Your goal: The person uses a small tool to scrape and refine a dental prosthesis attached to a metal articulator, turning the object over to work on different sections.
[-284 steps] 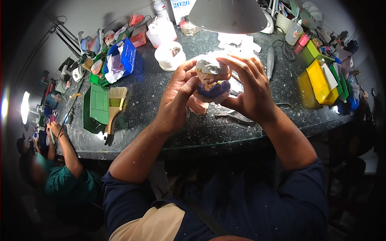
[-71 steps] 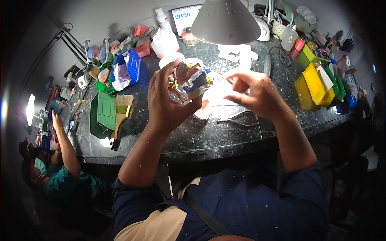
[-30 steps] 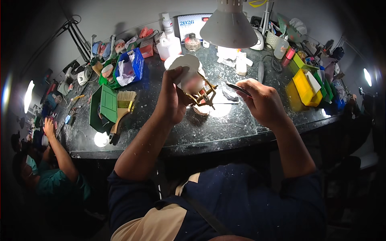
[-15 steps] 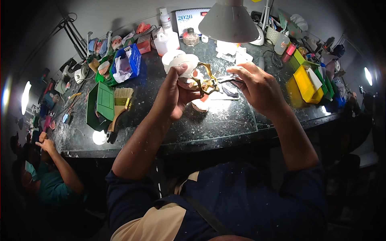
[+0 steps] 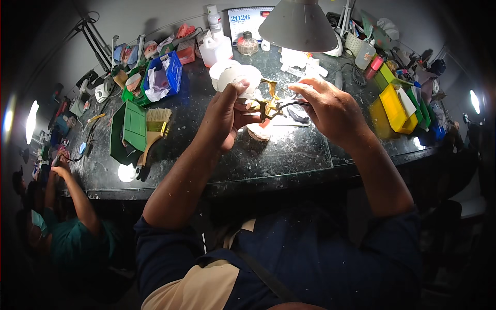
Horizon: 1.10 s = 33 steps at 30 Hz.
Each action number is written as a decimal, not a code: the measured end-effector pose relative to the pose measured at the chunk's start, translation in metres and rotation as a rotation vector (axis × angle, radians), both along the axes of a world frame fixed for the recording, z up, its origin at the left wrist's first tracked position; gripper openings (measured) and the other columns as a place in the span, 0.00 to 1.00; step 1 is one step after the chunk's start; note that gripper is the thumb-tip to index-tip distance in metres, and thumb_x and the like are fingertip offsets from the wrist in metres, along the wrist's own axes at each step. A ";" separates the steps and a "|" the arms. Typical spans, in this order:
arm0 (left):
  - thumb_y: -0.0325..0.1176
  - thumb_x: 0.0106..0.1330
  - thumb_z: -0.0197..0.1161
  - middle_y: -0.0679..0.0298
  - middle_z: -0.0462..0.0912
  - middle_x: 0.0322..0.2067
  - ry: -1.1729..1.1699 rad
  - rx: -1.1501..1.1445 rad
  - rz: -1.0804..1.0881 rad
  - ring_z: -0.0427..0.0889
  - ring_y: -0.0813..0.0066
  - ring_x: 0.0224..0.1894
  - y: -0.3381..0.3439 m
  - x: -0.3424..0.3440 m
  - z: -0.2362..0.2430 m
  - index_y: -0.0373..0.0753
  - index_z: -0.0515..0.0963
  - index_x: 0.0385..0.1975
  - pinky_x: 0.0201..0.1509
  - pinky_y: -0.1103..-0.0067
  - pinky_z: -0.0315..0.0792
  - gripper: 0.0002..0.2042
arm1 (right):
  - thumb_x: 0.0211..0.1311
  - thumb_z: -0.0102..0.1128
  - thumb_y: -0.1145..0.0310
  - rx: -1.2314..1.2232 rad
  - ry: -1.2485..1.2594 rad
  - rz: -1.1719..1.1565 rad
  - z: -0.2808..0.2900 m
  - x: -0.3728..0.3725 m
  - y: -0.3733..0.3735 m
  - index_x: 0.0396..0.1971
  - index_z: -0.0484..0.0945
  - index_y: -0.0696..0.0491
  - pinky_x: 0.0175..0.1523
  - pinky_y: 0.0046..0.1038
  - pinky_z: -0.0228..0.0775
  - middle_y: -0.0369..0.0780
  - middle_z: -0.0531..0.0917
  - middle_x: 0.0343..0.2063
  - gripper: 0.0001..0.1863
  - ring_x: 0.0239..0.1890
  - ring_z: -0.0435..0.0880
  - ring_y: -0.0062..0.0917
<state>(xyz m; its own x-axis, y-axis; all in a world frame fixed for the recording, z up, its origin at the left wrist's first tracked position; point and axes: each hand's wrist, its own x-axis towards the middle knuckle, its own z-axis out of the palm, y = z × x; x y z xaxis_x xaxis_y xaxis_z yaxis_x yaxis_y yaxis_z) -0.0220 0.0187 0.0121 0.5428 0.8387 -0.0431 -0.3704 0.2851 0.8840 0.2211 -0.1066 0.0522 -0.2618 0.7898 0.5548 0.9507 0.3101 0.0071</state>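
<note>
My left hand (image 5: pixel 227 116) is closed around a brass-coloured hinged frame, apparently a dental articulator (image 5: pixel 269 103), with white plaster (image 5: pixel 238 76) on it under my thumb. Over the bench, my right hand (image 5: pixel 330 106) is closed, pinching a thin dark curved piece (image 5: pixel 293 104) whose tip meets the brass frame. I cannot make out what kind of piece it is; the fingers hide part of it. Below the frame, a small round plaster cast (image 5: pixel 258 133) with some pink on it rests on the bench.
A grey lamp shade (image 5: pixel 298 26) hangs above the hands. To the left are a green bin (image 5: pixel 135 126), a wide brush (image 5: pixel 155 132) and a blue bin (image 5: pixel 174 77); to the right, a yellow bin (image 5: pixel 395 108). A co-worker's arm (image 5: pixel 80 194) reaches the bench (image 5: pixel 289 160) at far left.
The brass frame has turned in my left hand, and its arms now look closer together. My right hand stays beside it with the dark piece. The co-worker's hands have shifted.
</note>
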 end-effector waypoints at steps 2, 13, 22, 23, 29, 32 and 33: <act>0.50 0.70 0.73 0.54 0.76 0.44 0.019 0.007 0.016 0.88 0.65 0.39 0.000 0.000 0.000 0.28 0.72 0.63 0.43 0.71 0.91 0.33 | 0.66 0.72 0.73 0.022 -0.033 0.001 0.001 0.000 0.000 0.58 0.86 0.51 0.50 0.36 0.87 0.44 0.89 0.54 0.20 0.48 0.92 0.39; 0.50 0.70 0.73 0.57 0.79 0.42 0.024 0.006 -0.031 0.88 0.66 0.40 -0.005 0.002 0.000 0.30 0.74 0.61 0.41 0.71 0.89 0.31 | 0.54 0.74 0.67 0.025 -0.192 0.045 0.014 0.000 0.004 0.42 0.84 0.52 0.48 0.41 0.82 0.40 0.86 0.41 0.15 0.44 0.87 0.39; 0.49 0.72 0.72 0.57 0.82 0.41 -0.004 -0.019 -0.012 0.88 0.66 0.38 -0.001 0.001 -0.005 0.30 0.75 0.60 0.43 0.71 0.88 0.29 | 0.61 0.70 0.64 -0.038 -0.143 0.101 -0.003 0.008 0.024 0.37 0.82 0.52 0.40 0.41 0.84 0.40 0.86 0.32 0.10 0.33 0.91 0.38; 0.49 0.72 0.72 0.57 0.82 0.41 -0.004 -0.020 -0.011 0.88 0.66 0.38 -0.001 0.001 -0.004 0.30 0.75 0.60 0.43 0.71 0.88 0.29 | 0.61 0.70 0.64 -0.039 -0.143 0.102 -0.006 0.007 0.025 0.37 0.82 0.52 0.40 0.41 0.84 0.40 0.86 0.32 0.10 0.33 0.91 0.38; 0.50 0.74 0.70 0.58 0.83 0.43 -0.053 -0.017 0.091 0.88 0.67 0.39 0.000 0.005 -0.006 0.33 0.76 0.60 0.42 0.73 0.86 0.27 | 0.59 0.69 0.67 -0.010 -0.080 0.007 -0.012 -0.008 0.029 0.32 0.80 0.52 0.41 0.42 0.81 0.40 0.83 0.29 0.08 0.35 0.88 0.39; 0.50 0.75 0.69 0.59 0.84 0.44 -0.087 0.003 0.204 0.89 0.69 0.40 -0.002 0.008 -0.008 0.34 0.75 0.61 0.43 0.73 0.85 0.27 | 0.60 0.69 0.66 0.023 -0.100 -0.115 -0.015 -0.020 0.031 0.33 0.81 0.52 0.41 0.43 0.82 0.41 0.85 0.30 0.07 0.36 0.89 0.38; 0.50 0.75 0.68 0.59 0.83 0.46 -0.095 0.015 0.202 0.89 0.69 0.41 -0.001 0.007 -0.008 0.35 0.75 0.61 0.44 0.73 0.85 0.26 | 0.61 0.69 0.66 0.008 -0.107 -0.157 -0.017 -0.023 0.032 0.33 0.81 0.52 0.40 0.43 0.83 0.42 0.85 0.30 0.07 0.36 0.89 0.39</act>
